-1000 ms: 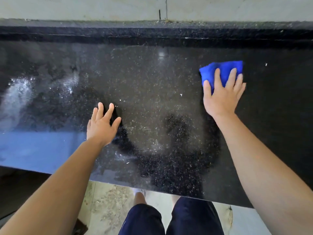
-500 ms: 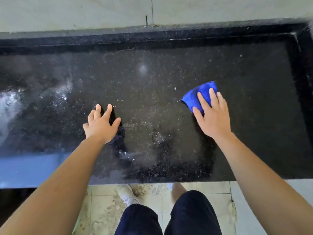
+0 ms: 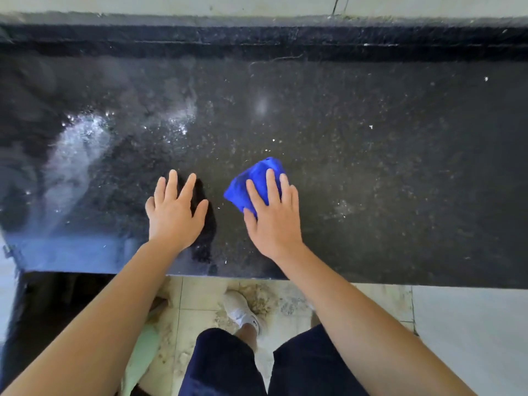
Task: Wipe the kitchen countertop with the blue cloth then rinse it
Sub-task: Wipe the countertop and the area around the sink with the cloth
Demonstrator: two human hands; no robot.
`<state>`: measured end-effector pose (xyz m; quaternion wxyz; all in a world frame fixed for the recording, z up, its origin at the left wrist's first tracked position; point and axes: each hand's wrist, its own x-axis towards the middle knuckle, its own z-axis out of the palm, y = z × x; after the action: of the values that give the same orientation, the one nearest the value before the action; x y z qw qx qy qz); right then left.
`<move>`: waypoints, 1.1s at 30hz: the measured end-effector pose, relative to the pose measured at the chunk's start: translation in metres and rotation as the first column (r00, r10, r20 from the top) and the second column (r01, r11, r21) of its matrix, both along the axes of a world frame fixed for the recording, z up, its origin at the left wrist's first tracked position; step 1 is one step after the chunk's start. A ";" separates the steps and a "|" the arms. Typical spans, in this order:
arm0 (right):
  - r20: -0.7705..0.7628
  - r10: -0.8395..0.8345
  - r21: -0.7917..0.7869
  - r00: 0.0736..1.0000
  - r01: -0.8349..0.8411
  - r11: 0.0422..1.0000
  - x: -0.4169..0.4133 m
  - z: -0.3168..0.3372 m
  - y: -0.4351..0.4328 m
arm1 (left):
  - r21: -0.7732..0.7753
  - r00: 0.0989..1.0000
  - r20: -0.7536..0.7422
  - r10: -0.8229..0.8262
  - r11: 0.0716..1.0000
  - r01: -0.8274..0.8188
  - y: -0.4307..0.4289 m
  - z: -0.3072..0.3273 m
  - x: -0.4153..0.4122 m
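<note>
The black speckled countertop (image 3: 371,167) fills the upper two thirds of the head view. A crumpled blue cloth (image 3: 250,181) lies on it near the middle. My right hand (image 3: 274,218) presses flat on the cloth, fingers spread over its near half. My left hand (image 3: 175,212) rests palm down on the bare counter just left of the cloth, fingers apart, holding nothing. White dusty smears (image 3: 77,150) and small white specks remain on the left part of the counter.
A raised black ledge (image 3: 257,41) and a pale wall run along the back of the counter. The counter's front edge (image 3: 400,281) is just below my wrists. Below it are a dirty tiled floor (image 3: 285,304), my legs and a white shoe (image 3: 241,310).
My right hand has dragged the blue cloth from the far right of the counter leftward and nearer, ending close beside my left hand. The left hand has stayed planted on the counter.
</note>
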<state>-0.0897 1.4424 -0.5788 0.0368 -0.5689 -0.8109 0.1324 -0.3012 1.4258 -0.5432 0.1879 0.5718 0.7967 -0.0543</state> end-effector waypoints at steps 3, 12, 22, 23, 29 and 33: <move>0.034 0.178 0.031 0.983 -0.179 0.983 0.049 -0.005 0.024 | -0.086 1.000 0.019 0.017 0.996 -0.016 -0.003 -0.005 -0.006; 0.138 -0.609 -0.107 0.781 0.623 0.775 0.094 0.005 0.133 | -0.103 0.998 0.055 0.021 0.995 -0.016 -0.004 -0.011 -0.006; 0.032 0.310 -0.032 0.950 -0.309 0.951 0.033 0.002 0.039 | -0.082 0.996 0.070 0.060 0.995 -0.055 -0.004 -0.010 -0.008; 0.037 0.408 -0.021 0.912 -0.407 0.913 0.054 0.003 0.038 | -0.078 0.996 0.070 0.063 0.995 -0.057 -0.003 -0.010 -0.008; 0.145 0.057 -0.012 0.988 -0.056 0.998 0.197 0.000 0.080 | -0.052 0.991 0.066 0.121 0.992 -0.117 0.005 -0.002 0.000; 0.164 -0.460 -0.060 0.873 0.474 0.878 0.253 0.005 0.078 | -0.022 0.986 0.106 0.126 0.992 -0.125 0.011 0.002 0.019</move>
<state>0.1634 1.5209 -0.5738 -0.0191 -0.7570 -0.6424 0.1178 -0.2818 1.4367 -0.5413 0.2378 0.5211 0.8195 -0.0178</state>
